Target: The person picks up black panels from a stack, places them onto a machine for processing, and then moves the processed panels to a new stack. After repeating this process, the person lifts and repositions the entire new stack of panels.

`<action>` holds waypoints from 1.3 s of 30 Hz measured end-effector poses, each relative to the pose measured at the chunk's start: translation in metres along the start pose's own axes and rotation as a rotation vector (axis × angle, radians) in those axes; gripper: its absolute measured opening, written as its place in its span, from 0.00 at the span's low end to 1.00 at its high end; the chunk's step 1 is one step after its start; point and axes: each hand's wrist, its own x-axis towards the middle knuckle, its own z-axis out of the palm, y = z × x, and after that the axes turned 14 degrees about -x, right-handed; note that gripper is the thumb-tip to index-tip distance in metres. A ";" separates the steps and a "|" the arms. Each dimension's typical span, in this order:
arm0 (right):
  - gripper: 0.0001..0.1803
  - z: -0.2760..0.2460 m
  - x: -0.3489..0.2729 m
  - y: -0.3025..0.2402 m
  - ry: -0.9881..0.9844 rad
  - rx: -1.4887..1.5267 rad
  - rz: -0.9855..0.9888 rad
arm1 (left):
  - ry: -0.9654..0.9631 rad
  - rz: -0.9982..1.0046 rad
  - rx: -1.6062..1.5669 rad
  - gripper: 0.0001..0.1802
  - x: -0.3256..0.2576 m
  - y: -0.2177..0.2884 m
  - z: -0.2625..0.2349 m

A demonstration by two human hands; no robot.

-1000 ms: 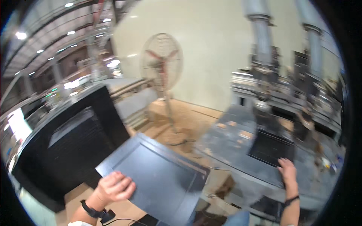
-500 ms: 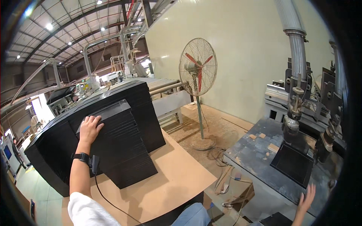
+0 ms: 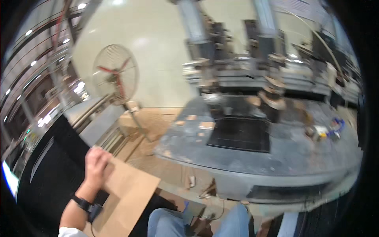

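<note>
One black panel (image 3: 240, 136) set on grey worktable (image 3: 304, 156), right of centre; black stack (image 3: 57, 179) remains, lower left. Left hand (image 3: 97, 168) near stack, fingers curled, too blurred to tell grip. Right hand out of frame.

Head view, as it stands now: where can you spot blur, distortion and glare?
Head view: blur softens the left hand and the fan; head view: the grey worktable's front edge looks bowed, and the picture's corners fall to black; head view: ceiling lights glare white.
</note>
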 end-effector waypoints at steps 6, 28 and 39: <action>0.26 -0.049 -0.031 0.050 0.302 0.339 0.121 | -0.187 0.340 -0.702 0.29 0.161 0.161 0.228; 0.16 -0.563 0.054 -0.175 1.131 0.321 -0.879 | 0.013 0.386 -0.475 0.15 -0.010 0.086 0.082; 0.26 -0.552 0.125 -0.264 0.822 0.391 -0.958 | 0.019 -0.298 0.617 0.18 -0.141 -0.060 -0.210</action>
